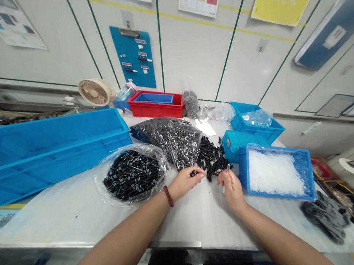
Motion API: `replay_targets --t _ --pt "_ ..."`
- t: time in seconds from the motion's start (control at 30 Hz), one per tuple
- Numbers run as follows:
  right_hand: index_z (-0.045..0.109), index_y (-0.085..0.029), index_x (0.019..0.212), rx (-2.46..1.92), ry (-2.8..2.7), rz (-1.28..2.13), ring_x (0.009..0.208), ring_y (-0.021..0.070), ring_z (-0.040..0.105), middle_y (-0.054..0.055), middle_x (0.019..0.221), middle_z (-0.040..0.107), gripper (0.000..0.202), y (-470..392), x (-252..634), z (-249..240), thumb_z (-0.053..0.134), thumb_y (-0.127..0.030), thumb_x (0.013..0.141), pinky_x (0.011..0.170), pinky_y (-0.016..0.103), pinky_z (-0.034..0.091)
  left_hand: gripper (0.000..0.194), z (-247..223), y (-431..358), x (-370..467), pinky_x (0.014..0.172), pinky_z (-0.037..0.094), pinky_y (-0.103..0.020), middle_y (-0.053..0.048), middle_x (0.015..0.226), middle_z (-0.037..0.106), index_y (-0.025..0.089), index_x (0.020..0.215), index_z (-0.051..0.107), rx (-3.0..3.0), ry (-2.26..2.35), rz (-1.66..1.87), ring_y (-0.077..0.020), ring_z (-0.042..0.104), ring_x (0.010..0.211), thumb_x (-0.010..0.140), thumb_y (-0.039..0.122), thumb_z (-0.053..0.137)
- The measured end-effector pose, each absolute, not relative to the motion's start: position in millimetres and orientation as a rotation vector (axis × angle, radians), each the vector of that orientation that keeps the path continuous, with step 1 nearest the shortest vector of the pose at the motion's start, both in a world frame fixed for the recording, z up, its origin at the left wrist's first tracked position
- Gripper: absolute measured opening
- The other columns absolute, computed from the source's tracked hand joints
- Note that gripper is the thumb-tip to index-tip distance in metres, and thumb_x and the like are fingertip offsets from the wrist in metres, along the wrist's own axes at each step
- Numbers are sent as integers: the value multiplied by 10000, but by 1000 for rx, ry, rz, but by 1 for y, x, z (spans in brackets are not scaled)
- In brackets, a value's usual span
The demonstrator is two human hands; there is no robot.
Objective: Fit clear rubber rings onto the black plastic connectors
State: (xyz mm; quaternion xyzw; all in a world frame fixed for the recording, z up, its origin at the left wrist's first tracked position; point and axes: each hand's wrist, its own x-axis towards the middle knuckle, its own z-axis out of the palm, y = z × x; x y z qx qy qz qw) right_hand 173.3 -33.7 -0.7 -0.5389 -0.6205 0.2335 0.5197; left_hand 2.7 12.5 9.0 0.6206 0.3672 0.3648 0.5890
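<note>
My left hand [186,183], with a beaded bracelet at the wrist, is closed around small black parts. Across from it, my right hand [232,187] pinches a thin metal tool [228,167] whose tip points up. Just beyond both hands lies a loose pile of black parts [210,152]. A clear bag of black parts with pale rings [133,175] lies open on the left, and a fuller plastic bag of black parts [174,138] rests behind it. Right of my right hand, a blue bin [309,172] holds small white translucent rings [274,174].
A long blue crate [57,143] fills the left side. Behind stand a red bin [156,109], a bag of grey parts [191,103] and a fan [94,92]. More blue bins [245,142] are at the right, with grey gloves [326,215] near the table edge [178,244].
</note>
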Motion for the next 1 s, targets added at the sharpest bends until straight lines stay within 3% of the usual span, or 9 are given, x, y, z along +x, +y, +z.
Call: replay_targets --t 0.77,1.0 --pt "388 -209 619 -1352 -1408 675 529 116 445 -41 547 416 404 -44 180 -15 314 -504 886 558 264 359 132 14 9 4 474 341 -195 19 544 537 146 723 650 1553 862 833 -109 454 495 726 196 527" --pt "456 -209 720 -1132 -1045 906 610 118 497 -34 614 495 331 -35 178 -2 406 -507 857 653 271 421 167 2 8 6 705 409 -230 -33 810 674 165 812 684 1804 826 785 -169 580 759 763 282 576"
